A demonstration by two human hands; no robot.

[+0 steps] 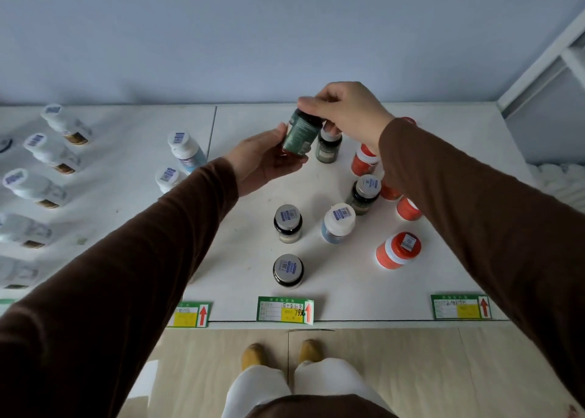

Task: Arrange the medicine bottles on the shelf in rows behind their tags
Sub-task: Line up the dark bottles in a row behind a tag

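Observation:
Above the white shelf (pixel 247 253), a dark green bottle (pixel 300 134) is held between both hands. My right hand (pixel 348 114) pinches its cap from above; my left hand (pixel 262 161) cups its base. Another dark bottle (pixel 329 147) stands just behind, under my right hand. Two dark bottles (pixel 287 224) (pixel 288 270) stand in a line behind the middle green tag (pixel 285 309). A fourth dark bottle (pixel 364 193) and a blue bottle with a white cap (pixel 337 223) stand further right. Orange bottles (pixel 398 249) (pixel 363 159) stand at the right, behind the right tag (pixel 460 306).
A row of white bottles (pixel 34 188) runs along the far left. Two white-capped blue bottles (pixel 185 147) stand behind the left tag (pixel 190 315), partly hidden by my left sleeve. A wall closes the shelf's back. A white frame (pixel 544 60) rises at the right.

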